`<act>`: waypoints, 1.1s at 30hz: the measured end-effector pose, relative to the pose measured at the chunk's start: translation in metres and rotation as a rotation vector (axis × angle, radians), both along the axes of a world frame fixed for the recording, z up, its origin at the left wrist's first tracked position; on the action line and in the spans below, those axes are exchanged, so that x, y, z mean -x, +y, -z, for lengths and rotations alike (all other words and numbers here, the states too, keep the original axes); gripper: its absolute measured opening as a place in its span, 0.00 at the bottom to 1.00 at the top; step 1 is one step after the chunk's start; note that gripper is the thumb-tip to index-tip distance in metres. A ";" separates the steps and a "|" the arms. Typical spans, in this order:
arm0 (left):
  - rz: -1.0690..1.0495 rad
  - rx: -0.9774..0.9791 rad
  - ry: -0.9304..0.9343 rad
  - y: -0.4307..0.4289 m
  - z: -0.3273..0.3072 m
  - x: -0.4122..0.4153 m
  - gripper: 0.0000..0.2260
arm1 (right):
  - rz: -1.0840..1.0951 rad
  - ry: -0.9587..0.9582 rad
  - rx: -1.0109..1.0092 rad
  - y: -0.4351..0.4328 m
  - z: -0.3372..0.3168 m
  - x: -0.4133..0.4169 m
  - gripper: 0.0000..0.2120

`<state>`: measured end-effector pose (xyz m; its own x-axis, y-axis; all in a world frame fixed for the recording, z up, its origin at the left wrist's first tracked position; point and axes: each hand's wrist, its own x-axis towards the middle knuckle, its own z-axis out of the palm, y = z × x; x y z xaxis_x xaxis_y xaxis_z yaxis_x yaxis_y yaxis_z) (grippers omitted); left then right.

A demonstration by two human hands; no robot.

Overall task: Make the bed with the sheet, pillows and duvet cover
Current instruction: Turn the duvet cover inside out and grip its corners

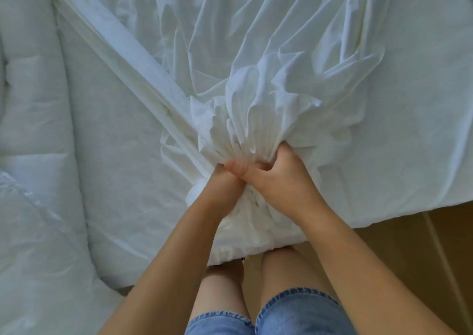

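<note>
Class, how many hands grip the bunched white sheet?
2: the left hand on the bunch's left side, the right hand touching it on the right; both clutch the sheet.

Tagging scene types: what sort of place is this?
Most likely a bedroom. The left hand and right hand bunch a white sheet over a mattress corner, a quilted duvet lies along the left, and brown floor shows at lower right.

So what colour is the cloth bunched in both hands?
Plain white cloth, no pattern; head view.

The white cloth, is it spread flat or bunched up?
Bunched: the left hand and right hand grip the white cloth in a wad at the bed's edge, creases fanning outward.
</note>
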<state>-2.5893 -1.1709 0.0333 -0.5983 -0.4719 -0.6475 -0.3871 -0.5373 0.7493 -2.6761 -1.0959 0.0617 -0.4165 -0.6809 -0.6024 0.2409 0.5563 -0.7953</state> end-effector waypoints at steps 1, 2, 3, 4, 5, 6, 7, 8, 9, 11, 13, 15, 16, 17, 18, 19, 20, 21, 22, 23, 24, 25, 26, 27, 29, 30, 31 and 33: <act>-0.040 0.126 -0.042 0.006 -0.001 -0.001 0.15 | 0.026 -0.092 0.012 -0.005 0.005 -0.004 0.32; -0.070 0.251 -0.086 0.011 -0.005 -0.002 0.11 | 0.049 -0.161 0.026 -0.010 0.008 -0.009 0.30; -0.081 0.365 -0.129 0.016 -0.011 -0.003 0.05 | 0.067 -0.215 0.047 -0.016 0.011 -0.013 0.27; -0.080 0.474 -0.166 0.018 -0.016 -0.006 0.05 | 0.065 -0.262 0.064 -0.021 0.011 -0.016 0.26; -0.066 0.567 -0.188 0.019 -0.020 -0.012 0.08 | 0.045 -0.302 0.079 -0.025 0.011 -0.019 0.28; -0.044 0.627 -0.200 0.018 -0.024 -0.018 0.10 | 0.015 -0.338 0.091 -0.030 0.009 -0.022 0.31; -0.002 0.657 -0.206 0.017 -0.030 -0.025 0.10 | -0.016 -0.370 0.103 -0.035 0.006 -0.024 0.35; 0.044 0.662 -0.212 0.013 -0.035 -0.032 0.09 | -0.045 -0.393 0.117 -0.039 0.001 -0.027 0.38; 0.072 0.669 -0.222 0.009 -0.043 -0.039 0.09 | -0.071 -0.404 0.135 -0.045 -0.006 -0.031 0.39; 0.080 0.724 -0.237 -0.004 -0.062 -0.057 0.07 | -0.115 -0.411 0.161 -0.058 -0.022 -0.042 0.39; 0.111 0.792 -0.270 -0.020 -0.089 -0.079 0.02 | -0.163 -0.418 0.177 -0.073 -0.041 -0.059 0.39; 0.183 0.871 -0.327 -0.038 -0.117 -0.104 0.05 | -0.224 -0.427 0.202 -0.087 -0.058 -0.079 0.36; 0.221 0.924 -0.365 -0.047 -0.128 -0.116 0.06 | -0.262 -0.432 0.215 -0.095 -0.065 -0.090 0.35; 0.260 1.001 -0.402 -0.055 -0.136 -0.129 0.06 | -0.306 -0.438 0.225 -0.101 -0.070 -0.102 0.34; 0.288 1.081 -0.423 -0.063 -0.139 -0.141 0.05 | -0.342 -0.449 0.228 -0.106 -0.071 -0.115 0.36; 0.295 1.124 -0.423 -0.070 -0.138 -0.153 0.04 | -0.358 -0.466 0.225 -0.109 -0.070 -0.130 0.37; 0.286 1.087 -0.383 -0.075 -0.133 -0.166 0.05 | -0.345 -0.482 0.212 -0.111 -0.065 -0.143 0.38; 0.259 0.953 -0.313 -0.078 -0.124 -0.179 0.09 | -0.316 -0.493 0.191 -0.112 -0.057 -0.157 0.38; 0.217 0.732 -0.219 -0.081 -0.113 -0.191 0.17 | -0.279 -0.496 0.170 -0.111 -0.048 -0.168 0.36; 0.176 0.470 -0.124 -0.082 -0.100 -0.202 0.25 | -0.247 -0.488 0.151 -0.110 -0.036 -0.178 0.33; 0.141 0.234 -0.036 -0.083 -0.086 -0.214 0.33 | -0.226 -0.472 0.134 -0.109 -0.025 -0.188 0.29; 0.098 0.051 0.058 -0.082 -0.073 -0.225 0.37 | -0.211 -0.450 0.115 -0.107 -0.013 -0.196 0.27; 0.035 -0.093 0.165 -0.080 -0.058 -0.236 0.38 | -0.197 -0.422 0.092 -0.105 -0.003 -0.203 0.26; -0.055 -0.225 0.268 -0.080 -0.044 -0.246 0.36 | -0.187 -0.382 0.066 -0.105 0.008 -0.209 0.25; -0.281 -0.467 0.439 -0.080 -0.019 -0.264 0.28 | -0.160 -0.295 0.007 -0.105 0.025 -0.219 0.25; -0.401 -0.544 0.479 -0.080 -0.008 -0.271 0.22 | -0.138 -0.258 -0.020 -0.107 0.031 -0.223 0.23; -0.513 -0.560 0.460 -0.078 0.002 -0.277 0.15 | -0.117 -0.221 -0.036 -0.109 0.037 -0.227 0.21; -0.638 -0.375 0.228 -0.077 0.018 -0.290 0.09 | -0.095 -0.131 -0.055 -0.114 0.046 -0.234 0.19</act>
